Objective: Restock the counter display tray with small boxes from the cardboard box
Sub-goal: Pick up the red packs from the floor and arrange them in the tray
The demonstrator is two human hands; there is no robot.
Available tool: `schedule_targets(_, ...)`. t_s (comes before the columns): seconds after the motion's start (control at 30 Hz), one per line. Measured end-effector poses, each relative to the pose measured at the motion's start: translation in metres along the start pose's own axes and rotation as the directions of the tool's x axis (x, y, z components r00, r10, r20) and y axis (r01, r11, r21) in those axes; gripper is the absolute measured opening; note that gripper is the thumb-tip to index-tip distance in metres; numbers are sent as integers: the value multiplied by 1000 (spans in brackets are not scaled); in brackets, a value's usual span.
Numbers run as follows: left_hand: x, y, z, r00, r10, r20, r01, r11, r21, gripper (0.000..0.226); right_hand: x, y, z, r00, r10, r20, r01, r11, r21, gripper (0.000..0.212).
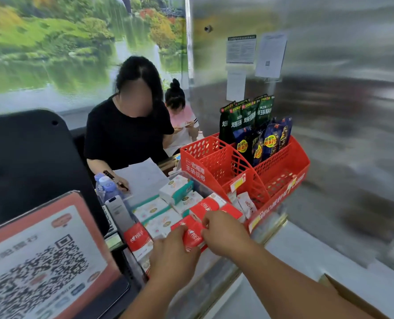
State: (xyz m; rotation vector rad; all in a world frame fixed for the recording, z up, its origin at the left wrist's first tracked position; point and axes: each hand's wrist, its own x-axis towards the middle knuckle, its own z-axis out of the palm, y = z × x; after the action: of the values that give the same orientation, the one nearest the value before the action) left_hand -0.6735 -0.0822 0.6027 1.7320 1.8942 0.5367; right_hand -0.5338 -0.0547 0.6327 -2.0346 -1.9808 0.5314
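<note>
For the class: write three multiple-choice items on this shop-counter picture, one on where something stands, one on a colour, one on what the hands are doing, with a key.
1. Where do the dark snack packets stand?
A. In the back of the red rack
B. On the QR-code sign
C. In the cardboard box

2. What colour is the small box between the two hands?
A. Blue
B. Red and white
C. Black

3. What are the left hand and the right hand doing?
A. Both hang idle
B. One holds a pen
C. Both grip the small box

Key: 1 A, the packets stand upright in the rack's rear compartments. 2 B, the box is red with white lettering. 3 C, fingers of both hands curl round its ends over the tray.
</note>
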Motion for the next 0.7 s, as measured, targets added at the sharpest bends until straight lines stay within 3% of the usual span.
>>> schedule_targets(0.23,0,7,3,993,120,1,-120,993,8,54,-6,1,-3,997,51,-53,-50,998,29,34)
schedule_targets(0.33,-3,6,7,990,142,14,-141,988,-66,66,-15,3,-6,993,69,-92,-64,996,59,36)
schedule_targets(0.47,-4,12,4,998,-53,-44,43,978,-204,79,-23,7,-15,986,96,-139,-85,993,82,29)
schedule_targets(0.53,-2,17,-1,979,-205,13,189,874,-447,78,-24,10,-21,980,116,-163,-101,990,96,27)
schedule_targets(0.6,4,21,-7,940,-318,126,319,685,-654,77,-23,12,-25,972,140,-190,-117,985,126,29)
schedule_targets(0.7,10,21,-7,892,-372,257,422,485,-766,68,-18,15,-24,962,176,-209,-144,976,163,31)
